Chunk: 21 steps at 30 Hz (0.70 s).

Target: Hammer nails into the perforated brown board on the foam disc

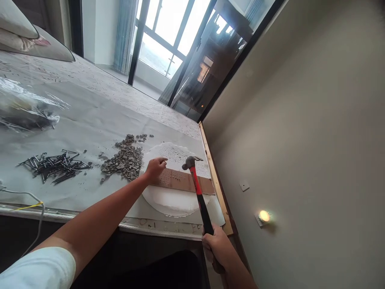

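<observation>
My right hand grips a claw hammer by the black end of its red and black handle. The hammer's metal head is raised toward the brown board, which has rows of small holes or nail heads in its left part. At the board's left end is my left hand, fingers curled and thumb against forefinger; whatever they pinch is too small to tell. Beneath the board lies a round white slab, its far side pitted and crumbly. Grey stone rubble lies left of my left hand.
A heap of dark nails lies farther left on the grey sheet. A clear plastic bag sits beyond it. At the near left edge hangs a pale cable. A wooden strip and the wall bound the right side.
</observation>
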### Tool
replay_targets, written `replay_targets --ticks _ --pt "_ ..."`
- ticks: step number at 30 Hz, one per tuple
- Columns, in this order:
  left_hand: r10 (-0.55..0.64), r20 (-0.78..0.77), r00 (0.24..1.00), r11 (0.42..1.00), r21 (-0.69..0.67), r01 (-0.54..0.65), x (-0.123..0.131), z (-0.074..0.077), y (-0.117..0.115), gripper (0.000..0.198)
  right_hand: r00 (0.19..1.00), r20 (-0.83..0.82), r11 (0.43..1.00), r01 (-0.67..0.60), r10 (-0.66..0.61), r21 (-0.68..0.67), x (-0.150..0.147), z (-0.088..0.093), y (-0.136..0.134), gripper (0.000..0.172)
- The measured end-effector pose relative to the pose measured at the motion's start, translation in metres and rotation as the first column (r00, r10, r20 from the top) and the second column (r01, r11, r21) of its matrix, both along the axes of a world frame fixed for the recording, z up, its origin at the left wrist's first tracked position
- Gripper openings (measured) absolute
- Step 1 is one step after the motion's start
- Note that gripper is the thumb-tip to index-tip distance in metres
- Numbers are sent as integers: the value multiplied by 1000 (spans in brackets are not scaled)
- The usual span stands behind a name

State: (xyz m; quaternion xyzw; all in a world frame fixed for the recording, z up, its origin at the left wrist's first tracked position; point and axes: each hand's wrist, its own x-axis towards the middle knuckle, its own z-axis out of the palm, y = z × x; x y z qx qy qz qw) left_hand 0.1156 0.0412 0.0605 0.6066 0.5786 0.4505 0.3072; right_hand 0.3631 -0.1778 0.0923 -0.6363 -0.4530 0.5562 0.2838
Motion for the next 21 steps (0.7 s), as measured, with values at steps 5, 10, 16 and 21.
replay_targets --ticks 5,10,16,21 --pt "24 -17 1000 1000 18 -24 -13 1 0 43 1000 8 995 -12 13 -103 -13 -26 -3 18" --pt "105 -70 992 989 111 -97 -37 10 -8 43 999 -51 992 8 -14 -122 -20 -42 -6 21" --pt "291 -157 944 948 180 -263 -95 24 -22 44 983 -176 982 24 -58 -185 -16 -45 -9 23" --pt "159 -491 856 972 -76 -224 -145 10 -29 28 938 -338 984 13 -73 -177 -10 -42 -13 23"
